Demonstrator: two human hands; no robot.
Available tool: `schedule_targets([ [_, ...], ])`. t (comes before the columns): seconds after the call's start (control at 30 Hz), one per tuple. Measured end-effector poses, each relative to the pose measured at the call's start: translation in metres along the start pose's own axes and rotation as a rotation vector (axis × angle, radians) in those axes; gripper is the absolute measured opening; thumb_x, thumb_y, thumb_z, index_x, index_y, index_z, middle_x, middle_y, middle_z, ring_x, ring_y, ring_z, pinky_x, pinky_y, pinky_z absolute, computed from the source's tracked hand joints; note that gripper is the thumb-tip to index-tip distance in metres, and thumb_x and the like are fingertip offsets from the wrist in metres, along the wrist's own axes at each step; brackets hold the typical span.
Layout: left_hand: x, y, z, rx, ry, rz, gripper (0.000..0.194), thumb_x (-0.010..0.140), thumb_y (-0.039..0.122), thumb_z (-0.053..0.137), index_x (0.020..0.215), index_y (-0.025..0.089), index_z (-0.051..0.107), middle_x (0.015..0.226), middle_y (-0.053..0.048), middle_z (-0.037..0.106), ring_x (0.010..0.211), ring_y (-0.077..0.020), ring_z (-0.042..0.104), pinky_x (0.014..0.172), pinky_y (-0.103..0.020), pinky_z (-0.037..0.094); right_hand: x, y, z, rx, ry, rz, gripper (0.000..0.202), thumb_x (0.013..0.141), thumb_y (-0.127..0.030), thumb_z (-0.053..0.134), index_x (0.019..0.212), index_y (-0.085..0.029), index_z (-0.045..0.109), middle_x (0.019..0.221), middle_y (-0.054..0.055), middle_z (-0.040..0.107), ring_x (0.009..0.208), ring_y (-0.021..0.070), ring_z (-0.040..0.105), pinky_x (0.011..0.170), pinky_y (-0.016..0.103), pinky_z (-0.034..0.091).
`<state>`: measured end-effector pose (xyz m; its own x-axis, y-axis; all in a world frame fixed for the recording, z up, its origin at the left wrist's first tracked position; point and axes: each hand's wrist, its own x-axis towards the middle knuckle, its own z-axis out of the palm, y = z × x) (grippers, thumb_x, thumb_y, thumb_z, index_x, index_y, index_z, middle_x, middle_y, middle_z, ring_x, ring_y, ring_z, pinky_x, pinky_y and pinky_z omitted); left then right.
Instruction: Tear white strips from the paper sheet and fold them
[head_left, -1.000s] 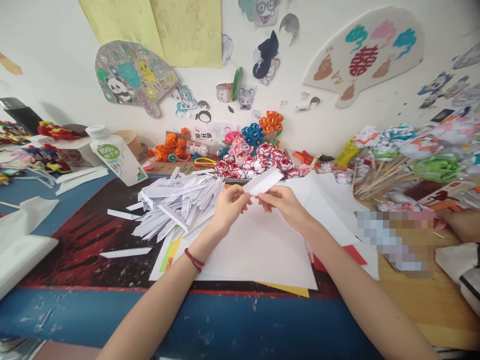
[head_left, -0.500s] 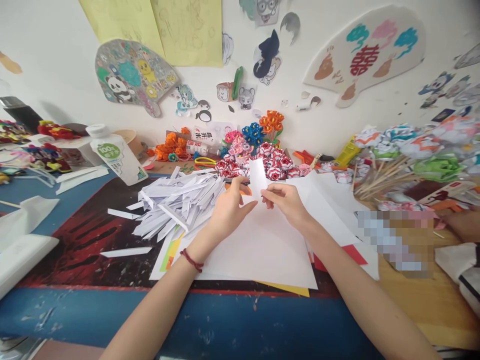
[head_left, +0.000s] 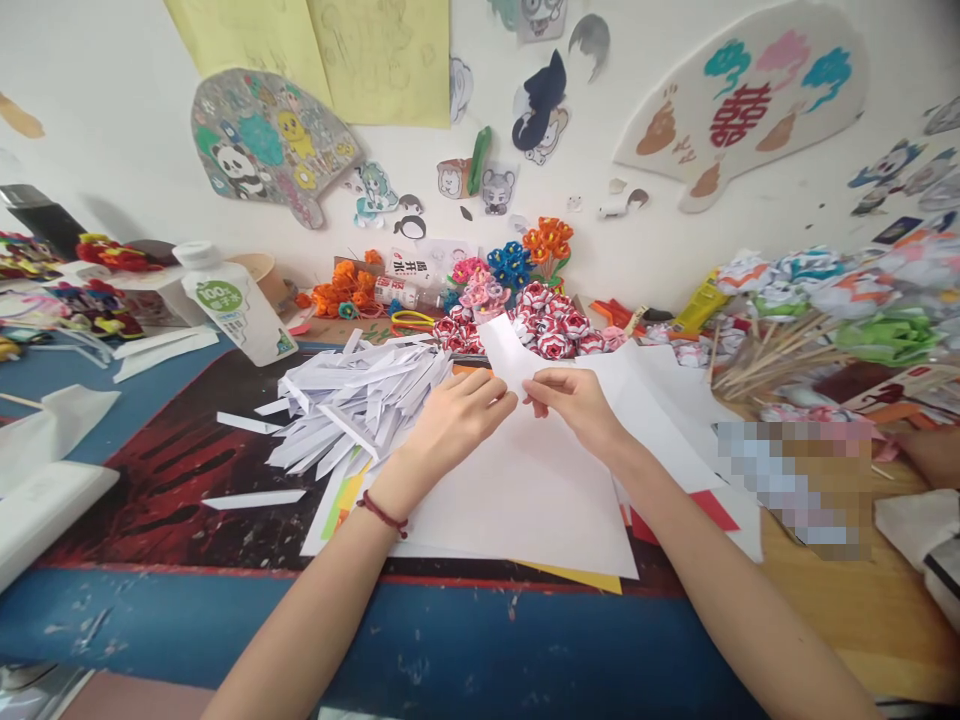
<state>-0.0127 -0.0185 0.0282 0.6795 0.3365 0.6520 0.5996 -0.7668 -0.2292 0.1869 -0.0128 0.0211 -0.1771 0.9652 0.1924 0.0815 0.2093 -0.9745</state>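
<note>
Paper strip (head_left: 501,345), white and narrow, slants up over the far part of the large white sheet (head_left: 532,490), its upper end tipped leftward beyond that sheet's far edge. Above the same part of the sheet, the right hand (head_left: 576,402) pinches the strip's lower end between thumb and bent forefinger. The left hand (head_left: 463,408) is poised opposite, also over the sheet, fingers bent and drawn close together, with the fingertips just beside the strip's lower end; whether they grip it cannot be told, since the back of the hand hides them. A dark red cord bracelet (head_left: 384,515) circles the left wrist, above the sheet's left side.

Left of the sheet, and partly over its far left corner, lies a loose heap of folded white strips (head_left: 364,405); a single folded strip (head_left: 253,499) lies apart from it, farther left of the sheet on the dark red-and-black desk mat (head_left: 172,490). A yellow sheet (head_left: 596,578) pokes out from under the white sheet's near edge, and a piece of red paper (head_left: 716,510) shows to its right. Beyond its far edge sit red-and-white paper flowers (head_left: 553,335), with blue flowers (head_left: 511,266) and orange flowers (head_left: 547,240) rising behind them.
</note>
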Motion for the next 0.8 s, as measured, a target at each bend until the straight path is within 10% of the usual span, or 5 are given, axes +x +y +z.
schedule_targets([
  [0.8, 0.006, 0.002, 0.017, -0.934, 0.105, -0.725, 0.017, 0.088, 0.033, 0.058, 0.080, 0.018, 0.056, 0.077, 0.000, 0.058, 0.070, -0.0110, 0.052, 0.061, -0.023, 0.038, -0.006, -0.009, 0.006, 0.145, -0.078, 0.045, 0.026, 0.073, -0.039, 0.074, 0.070, -0.013, 0.072, 0.067, 0.007, 0.068, 0.059, 0.0147, 0.061, 0.056, 0.028, 0.044],
])
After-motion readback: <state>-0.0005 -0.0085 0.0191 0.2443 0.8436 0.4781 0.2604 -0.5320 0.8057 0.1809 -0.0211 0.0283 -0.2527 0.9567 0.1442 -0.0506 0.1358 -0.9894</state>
